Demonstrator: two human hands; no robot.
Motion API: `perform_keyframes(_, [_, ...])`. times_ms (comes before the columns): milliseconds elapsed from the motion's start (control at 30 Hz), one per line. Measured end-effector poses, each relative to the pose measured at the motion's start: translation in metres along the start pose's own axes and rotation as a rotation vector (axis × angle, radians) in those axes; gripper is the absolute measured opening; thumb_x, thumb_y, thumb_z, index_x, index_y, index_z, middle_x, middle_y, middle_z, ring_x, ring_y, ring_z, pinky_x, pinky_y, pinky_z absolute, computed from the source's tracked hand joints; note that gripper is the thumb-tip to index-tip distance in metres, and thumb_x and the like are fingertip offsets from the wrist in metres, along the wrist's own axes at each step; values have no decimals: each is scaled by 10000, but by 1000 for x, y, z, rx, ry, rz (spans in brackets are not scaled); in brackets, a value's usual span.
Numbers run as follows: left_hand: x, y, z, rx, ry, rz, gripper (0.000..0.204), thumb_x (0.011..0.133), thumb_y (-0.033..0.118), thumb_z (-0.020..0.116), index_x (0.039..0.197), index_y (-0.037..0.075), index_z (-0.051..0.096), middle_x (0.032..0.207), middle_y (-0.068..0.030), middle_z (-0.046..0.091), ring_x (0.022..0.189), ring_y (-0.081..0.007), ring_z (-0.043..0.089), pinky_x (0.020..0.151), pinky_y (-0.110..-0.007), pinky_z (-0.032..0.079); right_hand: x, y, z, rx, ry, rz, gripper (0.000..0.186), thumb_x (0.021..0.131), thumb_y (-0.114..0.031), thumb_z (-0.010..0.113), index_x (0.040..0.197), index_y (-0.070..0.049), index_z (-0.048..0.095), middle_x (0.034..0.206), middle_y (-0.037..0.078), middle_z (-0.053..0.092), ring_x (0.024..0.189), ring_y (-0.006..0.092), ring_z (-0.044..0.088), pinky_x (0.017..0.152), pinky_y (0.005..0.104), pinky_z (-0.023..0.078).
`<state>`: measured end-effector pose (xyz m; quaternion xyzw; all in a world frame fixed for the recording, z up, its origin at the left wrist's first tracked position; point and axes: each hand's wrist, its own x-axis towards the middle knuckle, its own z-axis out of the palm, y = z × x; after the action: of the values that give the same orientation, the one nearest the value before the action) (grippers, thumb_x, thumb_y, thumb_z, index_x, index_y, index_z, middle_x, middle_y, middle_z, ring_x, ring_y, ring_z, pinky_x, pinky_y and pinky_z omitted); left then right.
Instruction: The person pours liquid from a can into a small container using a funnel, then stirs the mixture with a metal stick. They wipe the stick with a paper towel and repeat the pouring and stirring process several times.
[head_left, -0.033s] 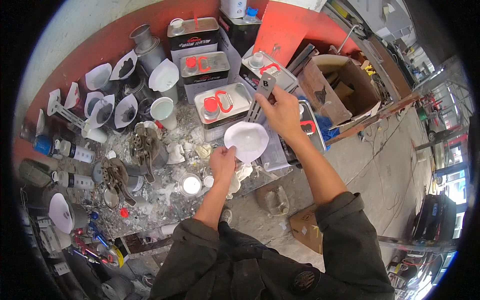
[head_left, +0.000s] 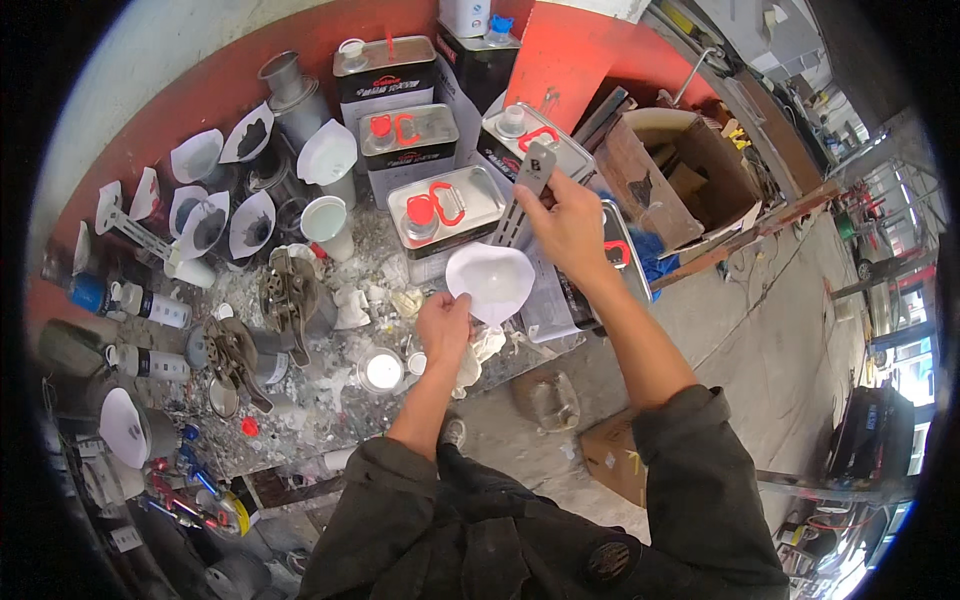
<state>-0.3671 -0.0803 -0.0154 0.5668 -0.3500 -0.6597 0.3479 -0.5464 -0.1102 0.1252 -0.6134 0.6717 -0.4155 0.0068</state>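
Observation:
My left hand point(head_left: 443, 320) pinches the left rim of a white paper-lined cup point(head_left: 490, 283) with pale contents. My right hand point(head_left: 565, 220) grips a slotted grey metal stirring stick point(head_left: 533, 172) upright above the cup's back edge; whether its lower tip touches the contents is unclear. Just behind the cup stands a metal can point(head_left: 462, 193) with a red cap and handle; another can point(head_left: 616, 258) is partly hidden beside my right hand. On the stained bench point(head_left: 320, 410), below and left of my left hand, sit a small container of white material point(head_left: 381, 369) and crumpled paper.
Several cans point(head_left: 405, 135) line the back. Paper-lined cups point(head_left: 203, 228), bottles point(head_left: 160, 305), metal clamp-like tools point(head_left: 283, 295) and spray guns point(head_left: 205, 480) crowd the left. A cardboard box point(head_left: 686, 183) stands back right; a jug point(head_left: 545, 400) and carton point(head_left: 610, 460) lie on the floor below.

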Motion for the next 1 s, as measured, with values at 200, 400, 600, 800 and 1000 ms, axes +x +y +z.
perform_keyframes(200, [-5,10,-8,10,6,56,157,862,109,663,799,12,556,640,-53,614,457,-132,576,405,-296,464,2,-18,-50,-5,188,10,218,905,-175,754,976,12,667,710,53,681,628,76,628,551,280,498])
perform_keyframes(400, [-2,16,-6,12,-1,48,149,861,108,653,813,8,555,653,-65,629,465,-141,596,395,-296,471,6,-50,-102,273,399,84,164,903,-120,738,959,17,670,725,51,681,594,85,615,558,262,503])
perform_keyframes(600, [5,20,1,-4,4,41,208,872,158,692,909,-22,594,675,-84,644,482,-149,619,393,-297,475,-11,-82,-146,375,488,81,183,952,-134,712,1011,30,654,833,60,687,598,85,609,536,221,487])
perform_keyframes(800, [-25,28,-6,-24,-53,40,344,898,233,747,1050,-31,587,700,-76,643,476,-143,597,412,-276,450,-61,-64,-148,397,594,243,172,969,-112,679,1000,52,633,826,82,682,598,110,632,520,240,517])
perform_keyframes(1000, [-130,-24,-71,42,-329,79,285,930,110,706,1154,9,563,742,-18,609,563,-93,568,501,-252,457,-163,-29,-135,578,692,526,199,998,-94,598,1068,92,600,934,175,715,705,211,726,565,269,587])
